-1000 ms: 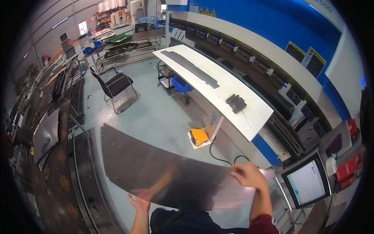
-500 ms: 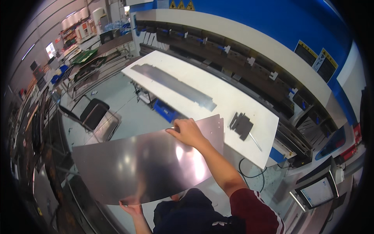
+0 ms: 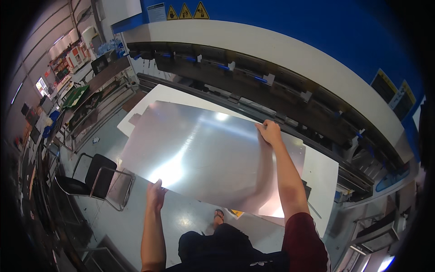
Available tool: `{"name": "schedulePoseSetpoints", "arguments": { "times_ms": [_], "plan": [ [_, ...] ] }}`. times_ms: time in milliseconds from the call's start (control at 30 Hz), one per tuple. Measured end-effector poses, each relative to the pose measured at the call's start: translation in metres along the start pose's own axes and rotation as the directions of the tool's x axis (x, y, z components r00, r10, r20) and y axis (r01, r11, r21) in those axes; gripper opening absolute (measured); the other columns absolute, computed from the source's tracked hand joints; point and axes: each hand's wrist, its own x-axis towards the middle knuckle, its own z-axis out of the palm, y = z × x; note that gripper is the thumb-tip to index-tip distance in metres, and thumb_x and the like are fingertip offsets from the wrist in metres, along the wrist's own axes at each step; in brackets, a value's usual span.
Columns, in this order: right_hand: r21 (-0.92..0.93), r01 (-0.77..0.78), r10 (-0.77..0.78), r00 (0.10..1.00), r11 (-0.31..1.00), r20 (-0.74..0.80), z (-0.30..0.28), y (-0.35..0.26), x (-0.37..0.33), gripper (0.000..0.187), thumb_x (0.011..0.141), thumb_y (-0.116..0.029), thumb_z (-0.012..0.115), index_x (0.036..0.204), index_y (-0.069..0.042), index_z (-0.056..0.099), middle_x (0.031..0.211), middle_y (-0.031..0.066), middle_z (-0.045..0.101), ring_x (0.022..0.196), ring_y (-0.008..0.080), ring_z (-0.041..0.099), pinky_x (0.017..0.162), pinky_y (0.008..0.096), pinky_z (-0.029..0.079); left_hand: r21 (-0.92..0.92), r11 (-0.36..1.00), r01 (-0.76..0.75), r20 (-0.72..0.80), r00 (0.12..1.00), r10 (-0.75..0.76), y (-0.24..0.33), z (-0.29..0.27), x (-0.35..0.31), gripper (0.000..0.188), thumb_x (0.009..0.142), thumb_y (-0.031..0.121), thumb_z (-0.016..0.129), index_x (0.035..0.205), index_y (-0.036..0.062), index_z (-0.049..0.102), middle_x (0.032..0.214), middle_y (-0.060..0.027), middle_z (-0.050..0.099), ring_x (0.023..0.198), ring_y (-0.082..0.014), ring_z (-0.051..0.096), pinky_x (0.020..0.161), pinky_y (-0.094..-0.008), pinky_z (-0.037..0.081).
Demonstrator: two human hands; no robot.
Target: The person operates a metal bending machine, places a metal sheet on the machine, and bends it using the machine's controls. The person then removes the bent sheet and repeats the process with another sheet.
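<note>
My left grip [image 3: 156, 194] and right grip [image 3: 271, 133] are pinching a silvery rectangular metal sheet [image 3: 217, 154], now swinging over the flat white desk [image 3: 322, 174], seemingly bringing work nearer the blue machine [image 3: 281, 20].

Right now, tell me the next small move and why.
Perhaps ease the metal sheet forward over the white table: it overlaps the table in view, but its near edge shows against the floor. The left hand grips that edge, the right hand the far one, so both could guide it.
</note>
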Motion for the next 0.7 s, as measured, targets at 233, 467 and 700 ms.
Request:
{"name": "schedulePoseSetpoints", "arguments": {
  "times_ms": [233,467,700],
  "plan": [
    [-0.156,-0.244,0.259,0.963,0.957,0.079,0.057,0.067,0.079,0.059,0.096,-0.056,0.072,0.11,0.001,0.076,0.106,0.0266,0.077,0.108,0.0435,0.073,0.098,0.0537,0.051,0.202,0.975,0.093,0.219,0.966,-0.137,0.015,0.091,0.151,0.039,0.105,0.022,0.07,0.134,0.0041,0.052,0.116,-0.0088,0.069,0.099,-0.0239,0.071,0.083,-0.0422,0.061],
    [-0.245,-0.394,0.415,0.909,0.886,0.039,0.105,0.115,0.123,0.056,0.096,-0.052,0.073,0.117,0.0,0.075,0.113,0.0254,0.076,0.116,0.044,0.069,0.105,0.0519,0.047,0.445,0.88,0.166,0.236,0.926,-0.294,-0.011,0.131,0.25,0.052,0.104,0.042,0.072,0.112,-0.0074,0.058,0.087,-0.0171,0.074,0.07,-0.024,0.074,0.06,-0.0327,0.062],
    [-0.099,-0.243,0.212,0.943,0.965,-0.255,0.157,0.086,0.055,0.042,0.091,-0.024,0.078,0.125,-0.001,0.066,0.134,0.0266,0.061,0.129,0.0461,0.054,0.112,0.0529,0.043,0.94,0.318,-0.125,0.279,0.818,-0.503,0.032,0.155,0.258,0.054,0.103,0.055,0.064,0.09,0.0049,0.079,0.072,-0.0095,0.076,0.06,-0.0218,0.073,0.059,-0.0364,0.059]
  ]
}}
